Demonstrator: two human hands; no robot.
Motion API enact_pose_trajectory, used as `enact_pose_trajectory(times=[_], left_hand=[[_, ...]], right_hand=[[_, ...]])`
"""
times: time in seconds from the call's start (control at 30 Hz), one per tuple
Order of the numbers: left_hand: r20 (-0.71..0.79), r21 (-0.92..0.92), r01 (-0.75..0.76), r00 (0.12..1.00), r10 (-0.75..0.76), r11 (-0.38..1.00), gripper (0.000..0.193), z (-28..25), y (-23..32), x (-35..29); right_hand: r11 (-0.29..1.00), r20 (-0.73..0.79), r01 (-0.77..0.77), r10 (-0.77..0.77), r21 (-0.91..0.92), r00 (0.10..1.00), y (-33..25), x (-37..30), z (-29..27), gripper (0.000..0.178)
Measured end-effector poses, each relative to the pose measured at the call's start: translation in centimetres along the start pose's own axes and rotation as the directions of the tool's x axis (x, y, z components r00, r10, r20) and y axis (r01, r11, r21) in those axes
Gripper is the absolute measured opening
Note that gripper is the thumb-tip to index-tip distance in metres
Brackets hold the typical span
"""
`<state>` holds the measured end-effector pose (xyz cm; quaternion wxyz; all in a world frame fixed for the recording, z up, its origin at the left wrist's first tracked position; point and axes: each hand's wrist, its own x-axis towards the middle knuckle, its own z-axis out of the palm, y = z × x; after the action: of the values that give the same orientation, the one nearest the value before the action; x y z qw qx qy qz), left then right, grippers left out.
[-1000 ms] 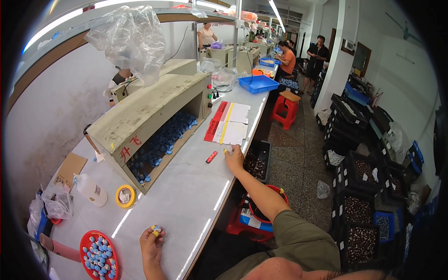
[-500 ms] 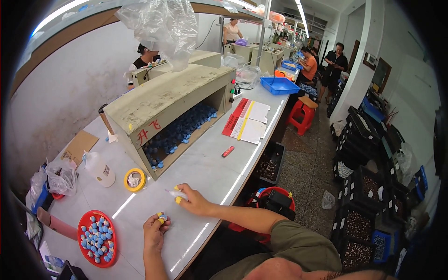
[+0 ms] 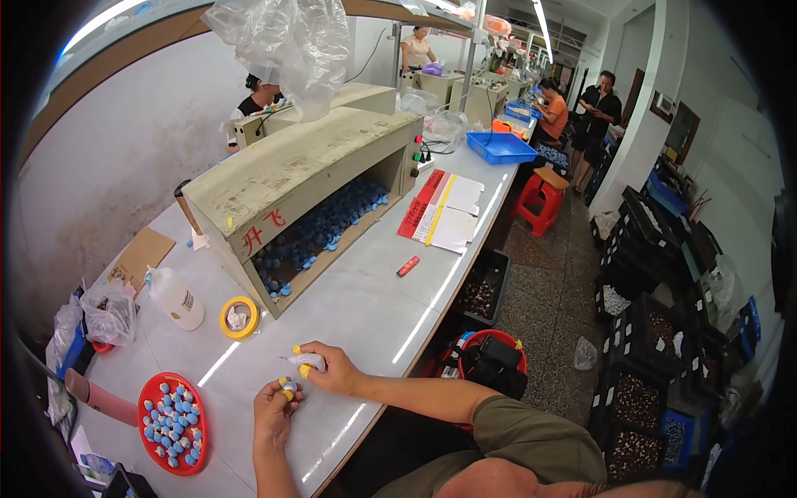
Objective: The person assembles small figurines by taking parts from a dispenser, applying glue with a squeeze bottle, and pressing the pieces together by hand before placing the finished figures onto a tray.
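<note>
My left hand (image 3: 272,415) is closed, its yellow-covered fingertips pinching a small blue-and-pale piece (image 3: 288,388), mostly hidden by the fingers. Just above it, my right hand (image 3: 336,371) grips a small white squeeze bottle (image 3: 310,360) with a thin tip pointing left. Yellow covers sit on the right thumb and a finger too. The bottle's tip hovers close to the piece, seemingly apart from it. To the left, a round red tray (image 3: 204,444) holds several small blue-and-cream balls (image 3: 174,419).
A beige open-fronted box (image 3: 299,158) full of blue pieces stands ahead. Near it are a yellow tape roll (image 3: 225,317), a white bottle (image 3: 176,299), a red lighter-like object (image 3: 408,266) and a flattened carton (image 3: 452,207). Black crates (image 3: 643,332) and a red stool (image 3: 538,203) occupy the right. Several people work farther off.
My right hand with the squeeze bottle has moved left and slightly down, nearer the piece, and the bottle shows more. My left hand has barely shifted.
</note>
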<state>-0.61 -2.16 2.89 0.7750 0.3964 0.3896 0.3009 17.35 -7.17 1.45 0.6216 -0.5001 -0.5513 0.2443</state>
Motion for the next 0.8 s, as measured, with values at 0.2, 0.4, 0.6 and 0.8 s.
enact_pose_trajectory(times=[0.2,0.4,0.6,0.8], left_hand=[[0.029,-0.012,0.009,1.0,-0.009,1.0,0.021,0.39,-0.19,0.45],[-0.021,-0.017,-0.006,1.0,0.006,1.0,0.019,0.44,0.02,-0.16],[-0.007,-0.04,-0.009,1.0,0.009,0.999,0.019,0.31,-0.13,0.16],[-0.01,-0.048,0.008,1.0,-0.009,0.999,0.022,0.52,0.07,-0.11]], right_hand=[[0.999,-0.028,-0.035,0.035,0.026,0.999,0.0,-0.19,-0.48,0.034],[0.998,-0.002,-0.006,0.006,0.064,1.0,-0.17,0.02,-0.21,0.033],[0.997,-0.002,-0.007,0.007,0.078,1.0,-0.04,-0.16,-0.46,0.031],[0.995,0.035,-0.055,0.052,0.084,0.998,0.38,-0.88,-0.58,0.031]])
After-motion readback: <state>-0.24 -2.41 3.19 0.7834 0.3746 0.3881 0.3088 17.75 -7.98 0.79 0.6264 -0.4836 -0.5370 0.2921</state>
